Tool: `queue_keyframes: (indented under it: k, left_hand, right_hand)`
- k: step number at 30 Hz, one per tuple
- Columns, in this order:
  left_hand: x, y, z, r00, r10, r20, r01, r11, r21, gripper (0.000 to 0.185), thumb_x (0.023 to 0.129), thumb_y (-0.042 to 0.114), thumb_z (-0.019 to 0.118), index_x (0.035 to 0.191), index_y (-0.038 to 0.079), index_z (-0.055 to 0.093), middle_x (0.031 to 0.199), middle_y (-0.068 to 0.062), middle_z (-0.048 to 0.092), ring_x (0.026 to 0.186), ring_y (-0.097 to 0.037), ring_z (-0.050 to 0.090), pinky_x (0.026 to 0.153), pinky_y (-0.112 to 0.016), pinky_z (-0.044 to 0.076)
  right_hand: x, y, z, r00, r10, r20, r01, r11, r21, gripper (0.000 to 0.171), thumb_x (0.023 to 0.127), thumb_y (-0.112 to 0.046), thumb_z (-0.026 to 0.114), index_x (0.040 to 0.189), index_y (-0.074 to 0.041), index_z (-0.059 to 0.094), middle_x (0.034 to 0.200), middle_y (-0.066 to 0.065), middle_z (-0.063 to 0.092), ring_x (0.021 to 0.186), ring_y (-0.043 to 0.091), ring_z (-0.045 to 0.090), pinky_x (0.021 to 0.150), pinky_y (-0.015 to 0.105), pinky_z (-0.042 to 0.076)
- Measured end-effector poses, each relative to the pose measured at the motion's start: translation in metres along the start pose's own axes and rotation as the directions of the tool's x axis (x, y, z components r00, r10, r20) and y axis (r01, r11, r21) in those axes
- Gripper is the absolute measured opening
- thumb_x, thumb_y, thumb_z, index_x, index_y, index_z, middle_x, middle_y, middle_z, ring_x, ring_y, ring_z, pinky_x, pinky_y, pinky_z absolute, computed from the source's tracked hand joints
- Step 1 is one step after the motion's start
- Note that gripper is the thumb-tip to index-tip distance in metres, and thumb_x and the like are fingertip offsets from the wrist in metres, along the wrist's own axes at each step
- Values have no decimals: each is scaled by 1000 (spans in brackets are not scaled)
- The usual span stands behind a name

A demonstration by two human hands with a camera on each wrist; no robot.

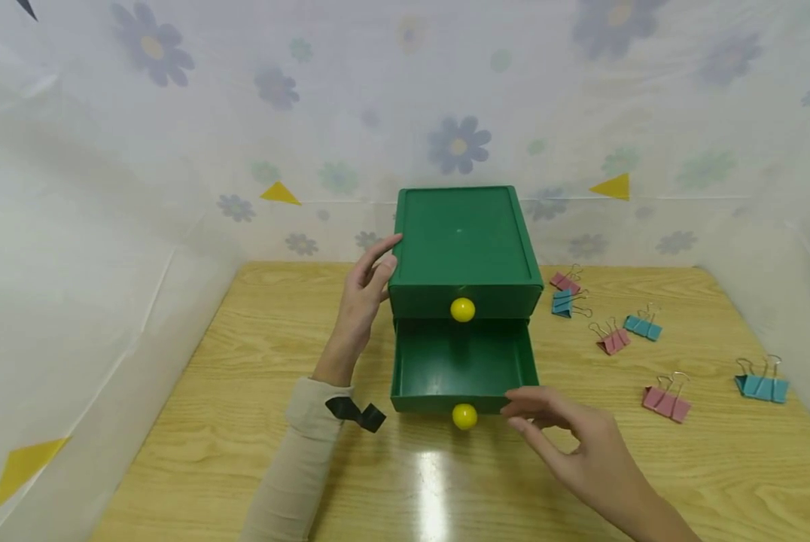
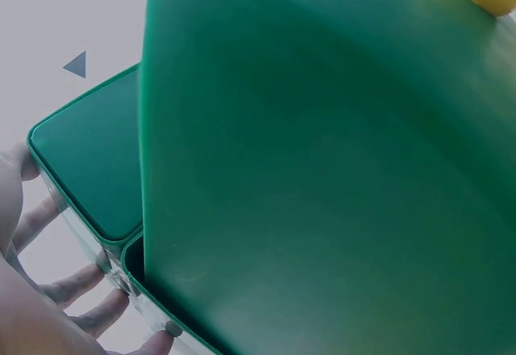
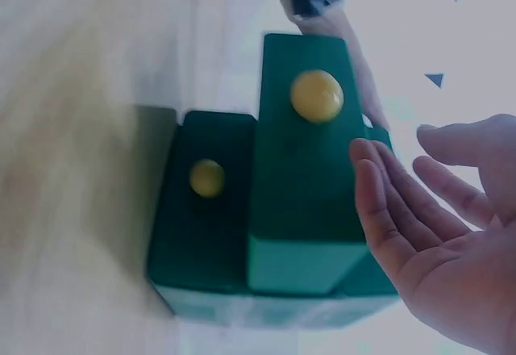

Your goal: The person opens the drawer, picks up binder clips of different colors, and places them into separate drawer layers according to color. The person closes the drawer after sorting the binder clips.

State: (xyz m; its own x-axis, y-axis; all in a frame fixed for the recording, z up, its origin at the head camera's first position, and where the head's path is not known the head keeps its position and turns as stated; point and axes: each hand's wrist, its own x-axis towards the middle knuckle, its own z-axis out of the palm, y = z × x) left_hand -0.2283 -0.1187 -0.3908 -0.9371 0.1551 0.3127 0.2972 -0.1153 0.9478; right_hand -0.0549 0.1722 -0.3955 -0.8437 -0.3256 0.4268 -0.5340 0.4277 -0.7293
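Two hands at a green two-drawer box (image 1: 464, 239) standing at the back middle of the wooden table (image 1: 242, 361). Left hand (image 1: 366, 297) laid flat against the box's left side, fingers straight, gripping nothing. Lower drawer (image 1: 463, 369) pulled out, its yellow knob (image 1: 464, 416) facing forward; upper drawer closed, with its own yellow knob (image 1: 462, 309). Right hand (image 1: 570, 440) just beside the open drawer's front right corner, fingers spread and relaxed, holding nothing; contact with the drawer not clear. Six pink and blue binder clips (image 1: 666, 400) scattered to the right.
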Motion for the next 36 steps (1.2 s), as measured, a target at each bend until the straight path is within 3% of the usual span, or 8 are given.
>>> queue_keyframes:
  k: [7,12,16,21,26,28,36]
  left_hand:
    - [-1,0,-1,1000,-1,-4,1,1000,8,44,108,34,52,150,23,55,157,9,42,133,-22,53,104,-59,45]
    - [-2,1,0,1000,-2,-2,2,1000,9,44,108,35,53,150,23,55,158,9,42,135,-21,52,105,-61,44]
    - [-2,2,0,1000,-1,-2,1,1000,16,44,107,35,53,150,24,55,158,9,42,136,-21,51,105,-61,43]
    - [-1,1,0,1000,1,3,-1,1000,9,44,107,35,53,150,24,56,157,10,42,137,-20,50,105,-61,43]
    - [-1,0,0,1000,0,4,-1,1000,3,43,108,35,52,149,24,56,157,11,43,136,-20,51,105,-59,44]
    - [-1,0,0,1000,-1,3,1,1000,1,43,108,34,52,150,24,55,157,10,42,135,-21,51,105,-59,45]
    - [1,-1,-1,1000,1,7,-1,1000,8,42,109,32,51,150,22,55,159,7,41,135,-22,51,104,-59,45]
  right_hand:
    - [8,11,-29,990,46,-134,-46,999,0,38,89,15,70,120,-8,71,106,1,75,93,10,72,81,19,56]
    - [18,37,-43,969,60,-239,-61,998,1,35,90,15,68,120,-4,72,111,11,72,100,9,68,84,16,53]
    - [26,64,-49,949,80,-306,-95,995,-34,35,90,11,71,123,-1,70,112,8,70,100,5,66,84,12,51]
    - [33,95,-51,927,141,-348,-176,982,-73,41,93,2,73,132,-7,67,116,-7,67,102,6,65,83,9,49]
    - [41,120,-49,918,191,-348,-235,968,-90,50,94,-4,74,142,-7,59,126,7,64,109,3,62,82,8,48]
    - [45,128,-50,916,211,-341,-257,962,-96,53,95,-6,74,145,-6,56,130,15,61,113,8,61,82,8,48]
    - [56,153,-55,901,310,-303,-344,937,-64,63,97,-6,71,152,4,43,144,28,47,125,50,52,85,8,48]
